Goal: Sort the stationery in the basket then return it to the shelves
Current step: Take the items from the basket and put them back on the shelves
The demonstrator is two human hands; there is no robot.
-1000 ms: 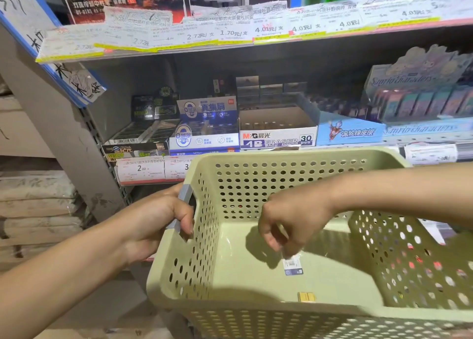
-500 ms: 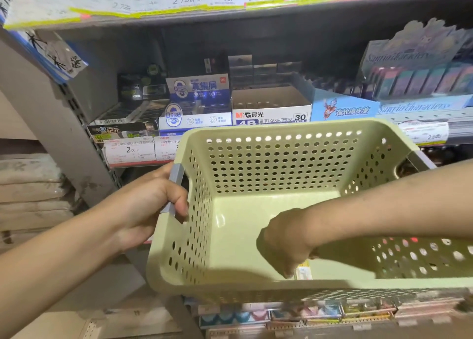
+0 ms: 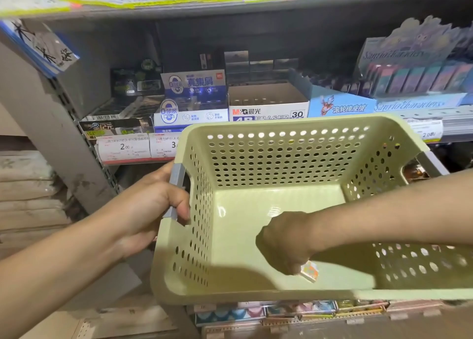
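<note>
While held before shelf, green perforated basket (image 3: 281, 291) serves as landmark. Inside basket, near front wall: right hand (image 3: 286, 246), fingers curled, pinching small wrapped eraser (image 3: 310, 272). At basket's left rim: left hand (image 3: 151, 205) wrapped round grey handle (image 3: 176, 190). Beyond basket's far wall: M&G 4B eraser box (image 3: 268, 103), open-topped, on shelf; price tags (image 3: 124, 146) to left.

Basket (image 3: 286, 159) at centre, in front of shelf (image 3: 422, 131). Left hand (image 3: 151, 205) at 9 o'clock, on basket's left handle (image 3: 176, 185). Right hand (image 3: 284, 241) inside basket toward 5 o'clock, small packet (image 3: 309, 271) at its fingertips, near basket's front wall. Eraser box (image 3: 268, 108) on shelf at 12 o'clock behind basket; price tags (image 3: 122, 148) on shelf edge at 10 o'clock. More boxes (image 3: 268, 310) on lower shelf at 6 o'clock, below basket.
</note>
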